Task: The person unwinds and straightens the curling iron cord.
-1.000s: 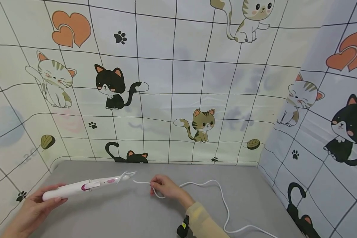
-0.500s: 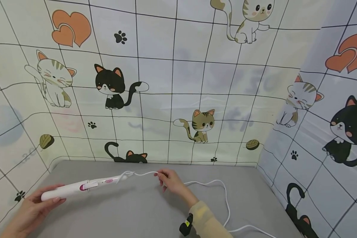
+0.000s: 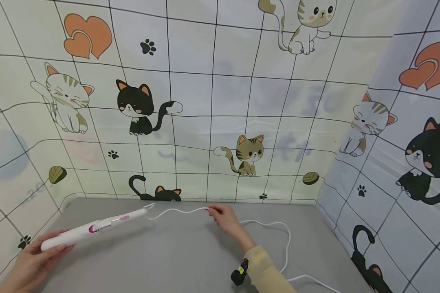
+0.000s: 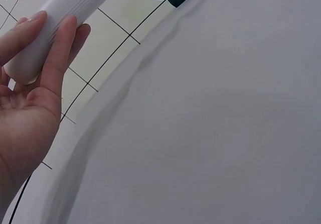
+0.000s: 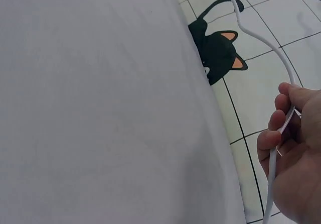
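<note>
My left hand point(image 3: 38, 258) holds a white hair styling iron point(image 3: 73, 235) with pink details by its thick, rounded end. Its narrow end points right and slightly up, above the grey table. In the left wrist view, the fingers and thumb lie around the iron's ridged white body point(image 4: 75, 5). A white cord point(image 3: 179, 211) runs in a loose wave from the narrow end to my right hand point(image 3: 227, 221), which pinches it. In the right wrist view, the cord point(image 5: 261, 37) passes between thumb and fingers and hangs across the palm.
More of the white cord point(image 3: 287, 244) curves over the grey tabletop point(image 3: 161, 260) towards the front right. Behind and to the sides stands a cat-print cloth point(image 3: 190, 93). A small black device point(image 3: 239, 273) sits at the right wrist.
My right hand has moved right and slightly away, drawing out the cord. The cord loop around the iron's narrow end has come off. The left hand and iron have shifted slightly left.
</note>
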Demonstrator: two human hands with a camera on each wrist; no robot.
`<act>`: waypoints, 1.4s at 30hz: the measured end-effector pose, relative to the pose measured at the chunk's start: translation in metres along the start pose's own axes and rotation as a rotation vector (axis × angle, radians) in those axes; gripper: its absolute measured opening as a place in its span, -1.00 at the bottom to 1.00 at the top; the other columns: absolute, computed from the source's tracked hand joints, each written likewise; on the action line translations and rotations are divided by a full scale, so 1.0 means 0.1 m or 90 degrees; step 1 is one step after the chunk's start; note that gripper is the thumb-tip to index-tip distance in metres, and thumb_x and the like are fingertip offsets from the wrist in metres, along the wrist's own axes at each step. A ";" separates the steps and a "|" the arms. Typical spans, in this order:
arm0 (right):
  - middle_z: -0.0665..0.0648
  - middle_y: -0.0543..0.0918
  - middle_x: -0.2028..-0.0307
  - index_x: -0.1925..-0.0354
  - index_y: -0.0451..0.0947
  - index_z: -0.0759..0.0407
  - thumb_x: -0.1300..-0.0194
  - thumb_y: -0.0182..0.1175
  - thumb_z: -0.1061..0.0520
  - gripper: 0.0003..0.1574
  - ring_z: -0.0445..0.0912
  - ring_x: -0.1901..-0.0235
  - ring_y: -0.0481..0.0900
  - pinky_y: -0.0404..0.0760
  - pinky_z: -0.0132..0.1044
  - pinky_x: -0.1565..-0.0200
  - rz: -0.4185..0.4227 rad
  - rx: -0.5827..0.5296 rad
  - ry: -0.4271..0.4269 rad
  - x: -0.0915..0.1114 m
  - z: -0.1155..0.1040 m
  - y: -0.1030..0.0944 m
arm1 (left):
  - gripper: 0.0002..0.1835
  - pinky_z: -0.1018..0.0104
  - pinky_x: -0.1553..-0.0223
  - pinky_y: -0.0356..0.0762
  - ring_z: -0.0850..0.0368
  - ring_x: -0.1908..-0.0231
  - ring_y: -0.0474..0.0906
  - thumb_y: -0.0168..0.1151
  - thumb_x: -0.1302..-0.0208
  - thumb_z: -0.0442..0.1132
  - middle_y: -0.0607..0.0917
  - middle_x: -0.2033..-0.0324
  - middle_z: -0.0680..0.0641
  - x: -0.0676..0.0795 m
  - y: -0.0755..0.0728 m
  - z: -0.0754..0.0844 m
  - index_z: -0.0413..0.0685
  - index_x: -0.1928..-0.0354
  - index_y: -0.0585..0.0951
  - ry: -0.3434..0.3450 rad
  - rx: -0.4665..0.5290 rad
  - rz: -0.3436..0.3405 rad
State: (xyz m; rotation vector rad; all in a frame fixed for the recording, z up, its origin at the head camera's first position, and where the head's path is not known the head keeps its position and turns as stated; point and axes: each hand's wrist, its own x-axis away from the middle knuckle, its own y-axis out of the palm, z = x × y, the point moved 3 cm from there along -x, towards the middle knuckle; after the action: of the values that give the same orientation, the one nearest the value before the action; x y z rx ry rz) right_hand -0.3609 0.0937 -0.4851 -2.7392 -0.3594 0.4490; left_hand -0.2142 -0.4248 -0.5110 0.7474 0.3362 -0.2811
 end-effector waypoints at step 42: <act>0.22 0.70 0.27 0.06 0.72 0.43 -0.40 0.28 0.28 -0.77 -0.07 0.32 0.52 0.57 -0.30 0.34 0.250 0.157 0.055 0.07 0.21 -0.69 | -0.51 0.10 -0.05 0.73 0.02 0.13 0.74 -0.13 -0.52 -0.64 0.59 0.07 0.06 0.19 -0.29 0.15 -0.08 -0.09 0.72 -0.063 -0.082 0.184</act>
State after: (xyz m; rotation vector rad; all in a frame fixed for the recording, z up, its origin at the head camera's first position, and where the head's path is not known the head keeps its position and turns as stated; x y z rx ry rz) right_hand -0.3751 0.1641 -0.4803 -2.5701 0.2481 0.4377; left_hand -0.2045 -0.4580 -0.5264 0.6433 0.1473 -0.0234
